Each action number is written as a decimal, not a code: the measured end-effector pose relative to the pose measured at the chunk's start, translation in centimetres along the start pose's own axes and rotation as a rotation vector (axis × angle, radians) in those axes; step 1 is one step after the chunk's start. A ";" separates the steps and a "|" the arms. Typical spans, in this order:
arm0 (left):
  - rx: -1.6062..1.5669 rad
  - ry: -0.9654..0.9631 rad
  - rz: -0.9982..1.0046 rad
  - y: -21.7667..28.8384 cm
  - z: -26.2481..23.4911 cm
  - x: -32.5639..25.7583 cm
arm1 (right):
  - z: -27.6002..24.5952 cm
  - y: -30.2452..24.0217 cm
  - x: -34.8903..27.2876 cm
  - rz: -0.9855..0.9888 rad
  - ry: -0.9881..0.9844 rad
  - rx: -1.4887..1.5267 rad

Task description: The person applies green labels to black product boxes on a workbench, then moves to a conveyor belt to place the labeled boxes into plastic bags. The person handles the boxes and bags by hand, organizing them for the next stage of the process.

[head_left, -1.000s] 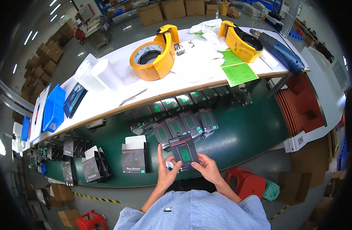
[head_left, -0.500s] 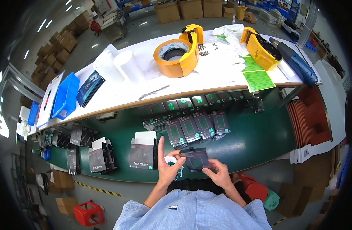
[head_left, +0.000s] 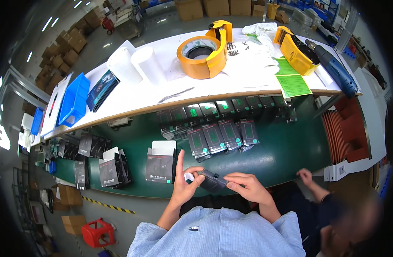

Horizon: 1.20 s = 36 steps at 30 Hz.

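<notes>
- Head view: the dark box [head_left: 214, 181] is tilted between both hands, above the near edge of the green bench [head_left: 286, 158].
- The left hand [head_left: 184, 188] pinches the box's left end between thumb and fingers, one finger raised; a white item [head_left: 188, 177] sits in that hand too, too covered to name.
- The right hand [head_left: 252, 188] closes thumb and fingertips on the right end.
- The box could slip or bend, I judge, if the two pinches pull unevenly, with one left finger out of the hold.
- The white item could drop if the left hand opens.
- Farther off, the stacked boxes [head_left: 213, 138] could slide if knocked, being piled unevenly.
- At right, another person's hand [head_left: 305, 175] is near the bench; a bump could jar the grip.
</notes>
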<state>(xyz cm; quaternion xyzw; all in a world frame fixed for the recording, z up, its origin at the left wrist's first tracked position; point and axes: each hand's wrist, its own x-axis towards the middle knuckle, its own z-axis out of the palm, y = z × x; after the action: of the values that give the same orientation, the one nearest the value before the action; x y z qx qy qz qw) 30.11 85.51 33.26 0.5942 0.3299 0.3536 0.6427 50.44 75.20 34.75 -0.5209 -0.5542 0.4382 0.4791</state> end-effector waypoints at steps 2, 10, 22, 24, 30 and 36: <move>0.060 -0.030 -0.058 0.3 -0.6 -0.2 | 0.0 0.3 -0.1 0.112 -0.100 0.084; 0.148 -0.032 -0.208 -1.0 -2.6 -2.4 | 1.5 0.6 0.5 -0.102 -0.222 -0.261; 0.043 -0.102 -0.398 -4.8 -2.8 -2.1 | 3.4 4.5 -1.1 -0.126 -0.231 -0.264; 0.016 -0.035 -0.402 -6.5 -2.4 -0.5 | 3.4 7.4 -1.5 0.362 -0.109 0.293; 0.020 0.272 -0.352 -11.6 1.9 4.6 | 3.5 14.2 -1.3 0.691 0.382 1.069; -0.037 0.388 -0.347 -13.6 3.5 6.4 | 4.6 14.6 -2.8 0.541 0.433 1.166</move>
<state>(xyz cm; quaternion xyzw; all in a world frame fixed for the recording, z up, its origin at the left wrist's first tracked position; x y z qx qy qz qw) 37.38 88.48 19.93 0.4380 0.5377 0.3512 0.6290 48.24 73.52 19.42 -0.3737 0.0313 0.6557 0.6554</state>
